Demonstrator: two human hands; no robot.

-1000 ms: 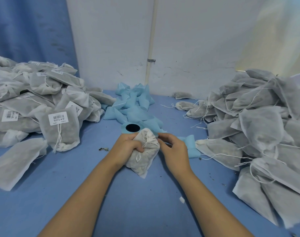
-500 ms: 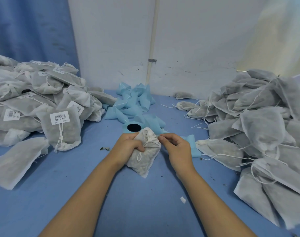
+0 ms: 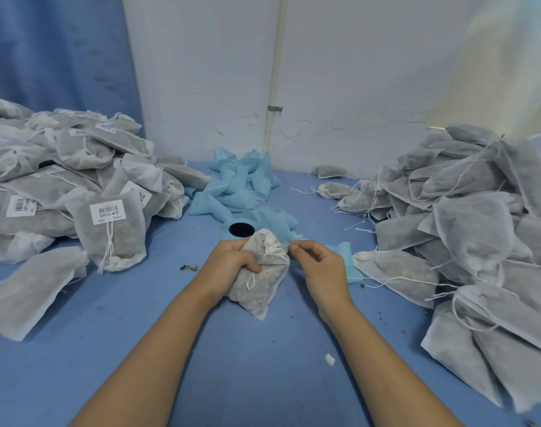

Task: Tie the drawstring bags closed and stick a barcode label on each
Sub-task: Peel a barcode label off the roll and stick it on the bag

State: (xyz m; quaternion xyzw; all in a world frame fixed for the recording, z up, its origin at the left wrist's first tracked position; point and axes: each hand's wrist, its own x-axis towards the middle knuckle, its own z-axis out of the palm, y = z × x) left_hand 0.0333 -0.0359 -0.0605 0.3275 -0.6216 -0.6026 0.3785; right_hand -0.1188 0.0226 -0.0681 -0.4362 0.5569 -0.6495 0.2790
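A filled white drawstring bag (image 3: 260,282) stands tilted on the blue table in front of me, its neck gathered. My left hand (image 3: 232,261) grips the bag just under the neck. My right hand (image 3: 320,260) sits at the neck's right side, thumb and fingers pinching the white drawstring there. A loop of cord hangs down the bag's front. Behind the bag lies a blue label roll (image 3: 241,230) with a dark core hole, partly hidden by the bag.
A heap of labelled, tied bags (image 3: 109,229) fills the left of the table. Unlabelled bags with loose strings (image 3: 472,241) are piled on the right. Crumpled blue backing strips (image 3: 241,183) lie at the back centre near the white wall. Small scraps dot the table.
My right hand has shifted slightly right and away from the bag's neck, drawing the string. The left hand keeps its grip on the bag.
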